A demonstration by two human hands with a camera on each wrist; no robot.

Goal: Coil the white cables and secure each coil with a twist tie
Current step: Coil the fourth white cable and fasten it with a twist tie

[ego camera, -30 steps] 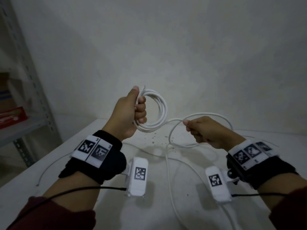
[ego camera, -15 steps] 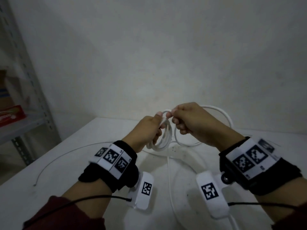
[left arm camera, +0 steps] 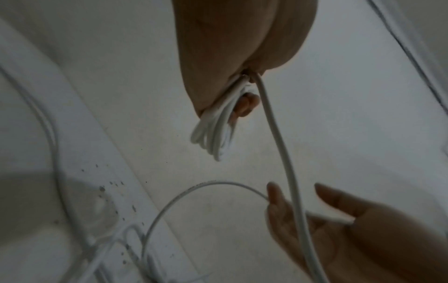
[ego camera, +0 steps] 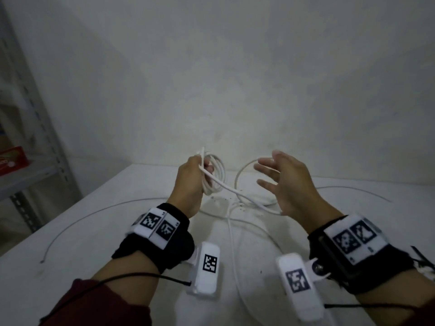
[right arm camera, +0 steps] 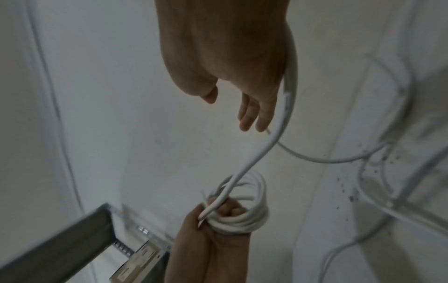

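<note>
**Coil half wound, right hand free to take the next length**

Left hand (ego camera: 191, 182) is fisted round a bundle of round white plastic-jacketed cable loops (ego camera: 215, 176), held up above the matte white tabletop (ego camera: 98, 231). The free run of the white cable (ego camera: 244, 196) leaves the fist, passes under the right hand (ego camera: 289, 184) and trails in loose curves over the table. Right hand has fingers spread and holds nothing; the cable runs beside its palm, contact unclear.

Handling, my read: light, smooth, slightly slippery jacket; springy enough for the loops to fan open if the grip slackens. Best to pinch the free run just beyond the fist and feed it in as a matching loop, keeping the left grip at one point on the bundle.

Thin grey wire (ego camera: 77, 220) arcs across the table on the left; could be tie stock, can't confirm. Grey metal shelving (ego camera: 37, 128) at far left.
</note>
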